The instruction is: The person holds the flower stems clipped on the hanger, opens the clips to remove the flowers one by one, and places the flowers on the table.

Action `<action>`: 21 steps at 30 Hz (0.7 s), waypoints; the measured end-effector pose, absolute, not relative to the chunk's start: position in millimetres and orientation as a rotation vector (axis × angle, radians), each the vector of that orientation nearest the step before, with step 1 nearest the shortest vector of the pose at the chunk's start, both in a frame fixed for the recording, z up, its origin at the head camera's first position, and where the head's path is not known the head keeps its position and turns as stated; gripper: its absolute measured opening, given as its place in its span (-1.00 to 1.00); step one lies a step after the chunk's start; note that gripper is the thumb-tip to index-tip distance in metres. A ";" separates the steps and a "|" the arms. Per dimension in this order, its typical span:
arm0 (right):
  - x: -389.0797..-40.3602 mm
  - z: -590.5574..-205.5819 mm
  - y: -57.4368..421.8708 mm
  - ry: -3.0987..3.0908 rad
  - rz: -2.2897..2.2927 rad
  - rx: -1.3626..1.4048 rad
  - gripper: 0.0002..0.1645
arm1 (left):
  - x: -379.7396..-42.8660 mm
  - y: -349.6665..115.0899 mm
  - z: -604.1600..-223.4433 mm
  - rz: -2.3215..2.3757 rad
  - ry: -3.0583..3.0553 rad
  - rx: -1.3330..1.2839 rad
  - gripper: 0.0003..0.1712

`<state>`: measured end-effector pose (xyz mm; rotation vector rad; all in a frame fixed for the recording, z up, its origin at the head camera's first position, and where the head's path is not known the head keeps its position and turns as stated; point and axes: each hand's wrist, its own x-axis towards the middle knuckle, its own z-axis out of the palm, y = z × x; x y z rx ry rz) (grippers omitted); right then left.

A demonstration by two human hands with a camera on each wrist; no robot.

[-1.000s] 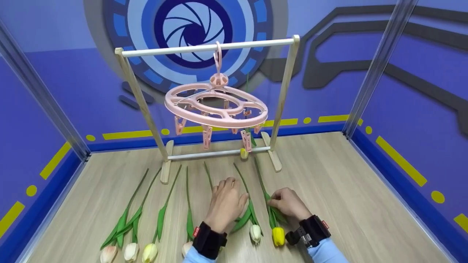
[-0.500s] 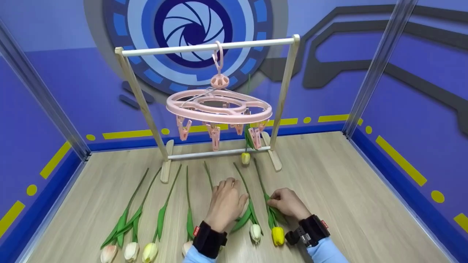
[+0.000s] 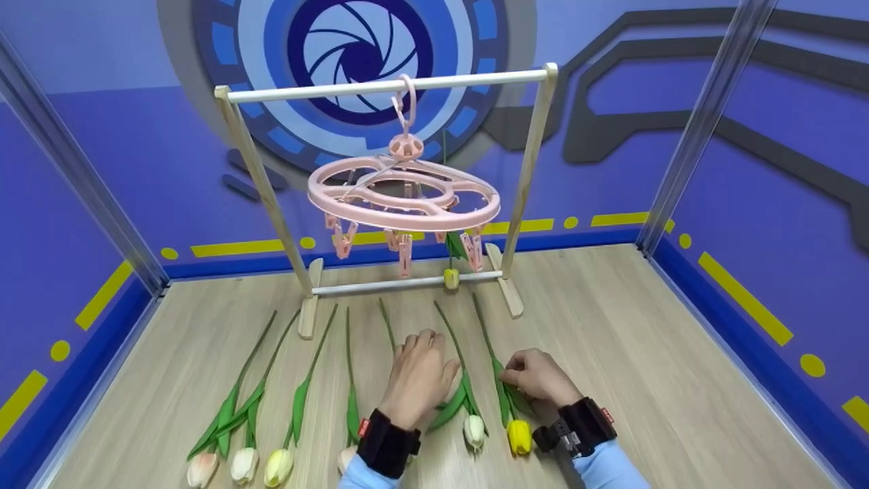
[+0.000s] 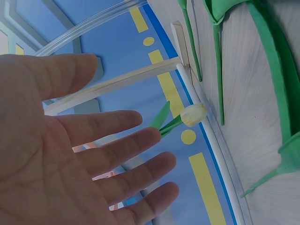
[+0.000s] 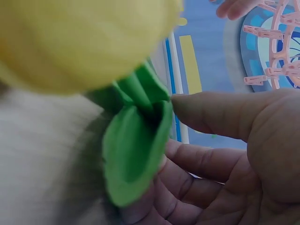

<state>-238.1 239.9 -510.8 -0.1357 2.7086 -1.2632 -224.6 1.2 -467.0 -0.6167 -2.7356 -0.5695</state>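
My right hand (image 3: 541, 375) pinches the green leaves of a yellow tulip (image 3: 519, 437) lying at the right end of the row. Close up in the right wrist view, the thumb lies against a green leaf (image 5: 133, 150), with the other fingers behind it. Over the table, between a white tulip (image 3: 474, 431) and the flowers to its left, my left hand (image 3: 419, 377) holds nothing. Its fingers are spread and nearly straight in the left wrist view. Part of a tulip beneath the left hand is hidden.
A pink clip hanger (image 3: 407, 217) hangs from a wooden rack (image 3: 529, 170) at the back. Another yellow tulip (image 3: 451, 278) hangs head down from it. More tulips lie to the left, among them a pale yellow tulip (image 3: 278, 468). Blue panels enclose the table (image 3: 645, 380).
The pink hanger has swayed and turned a little, and its hanging tulip has shifted slightly with it. Both hands have stayed almost where they were.
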 end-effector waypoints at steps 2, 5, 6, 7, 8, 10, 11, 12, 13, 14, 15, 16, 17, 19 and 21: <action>-237.4 -509.4 241.9 2.684 -1.274 -0.127 -0.86 | -224.4 0.8 -466.4 -0.573 -2.731 -0.624 -0.53; -236.6 -506.9 244.5 2.652 -1.298 -0.110 -0.86 | -224.5 0.4 -465.8 -0.581 -2.729 -0.635 -0.53; -236.8 -506.5 245.4 2.644 -1.304 -0.104 -0.86 | -224.4 0.3 -465.2 -0.588 -2.730 -0.639 -0.53; -236.9 -506.0 246.2 2.635 -1.313 -0.100 -0.86 | -224.3 0.4 -464.7 -0.596 -2.731 -0.641 -0.54; -237.1 -505.3 246.9 2.627 -1.322 -0.098 -0.86 | -224.2 0.4 -464.3 -0.605 -2.729 -0.645 -0.54; -237.6 -503.6 248.5 2.611 -1.340 -0.102 -0.86 | -223.6 0.4 -462.9 -0.621 -2.722 -0.656 -0.53; -237.8 -502.8 249.4 2.609 -1.344 -0.110 -0.85 | -223.3 0.4 -461.9 -0.632 -2.718 -0.663 -0.53; -237.4 -501.6 250.3 2.607 -1.346 -0.118 -0.84 | -223.0 0.3 -461.3 -0.647 -2.711 -0.672 -0.53; -236.7 -499.6 251.1 2.602 -1.351 -0.127 -0.84 | -222.8 0.1 -460.8 -0.664 -2.705 -0.681 -0.53; -236.0 -497.5 252.1 2.606 -1.348 -0.140 -0.83 | -222.6 -0.2 -460.0 -0.681 -2.699 -0.691 -0.53; -235.1 -494.9 252.8 2.608 -1.352 -0.146 -0.83 | -222.4 -0.5 -458.8 -0.704 -2.697 -0.701 -0.52; -234.1 -492.1 253.4 2.615 -1.351 -0.151 -0.83 | -222.4 -0.8 -457.6 -0.733 -2.698 -0.711 -0.52; -232.7 -488.8 253.9 2.619 -1.353 -0.143 -0.84 | -222.5 -1.3 -456.5 -0.761 -2.701 -0.721 -0.52; -230.4 -482.6 254.4 2.633 -1.359 -0.143 -0.83 | -222.3 -2.1 -453.8 -0.842 -2.718 -0.733 -0.50; -228.9 -477.0 255.3 2.640 -1.373 -0.164 -0.82 | -220.8 -3.5 -451.6 -0.941 -2.733 -0.742 -0.49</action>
